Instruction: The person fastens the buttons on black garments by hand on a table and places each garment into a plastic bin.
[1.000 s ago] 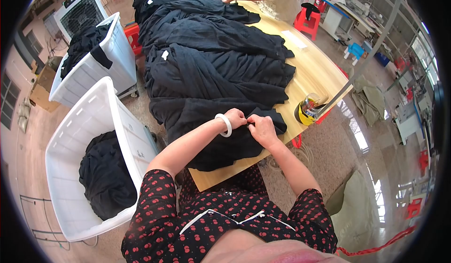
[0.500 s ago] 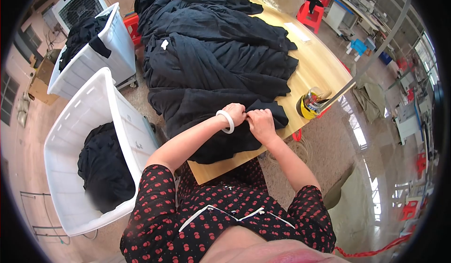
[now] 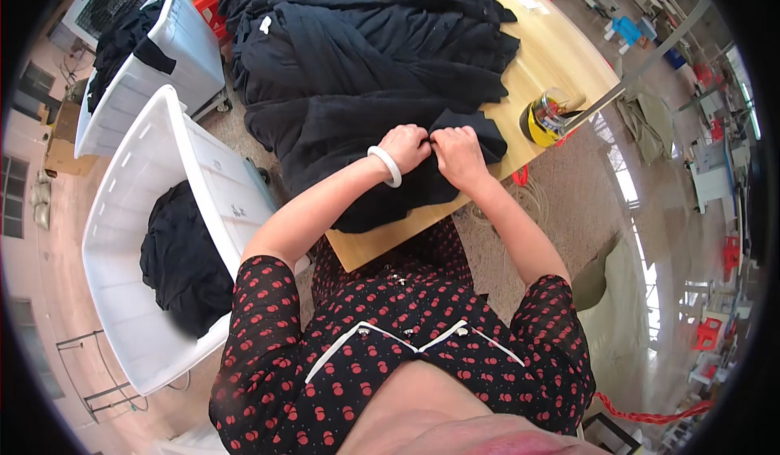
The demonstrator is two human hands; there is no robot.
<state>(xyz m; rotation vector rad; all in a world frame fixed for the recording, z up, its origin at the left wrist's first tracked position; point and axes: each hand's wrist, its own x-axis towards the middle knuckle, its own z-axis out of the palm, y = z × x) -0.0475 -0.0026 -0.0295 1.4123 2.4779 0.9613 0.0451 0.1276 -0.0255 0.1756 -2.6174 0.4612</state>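
A thick pile of black cloth (image 3: 357, 65) covers the table in overlapping folds. My left hand (image 3: 406, 146), with a white bangle at the wrist, is closed in a pinch on the nearest black cloth. Close beside it, fingertips almost meeting, my right hand (image 3: 460, 159) pinches the same cloth, and a folded corner lies just beyond it. The spot between the fingertips is too small to make out. A little white tag (image 3: 266, 24) shows on the pile farther back.
The wooden table (image 3: 561, 49) carries a yellow-and-black jar (image 3: 543, 122) of tools at its right edge. To my left stand a white bin (image 3: 122, 236) with black cloth inside and another filled bin (image 3: 175, 57) behind it. A metal pole (image 3: 642, 69) slants past the table's right side.
My view has tilted downward, so the table and hands sit higher in the picture. Both hands keep their pinch on the cloth, barely shifted. The other person at the far end is out of view.
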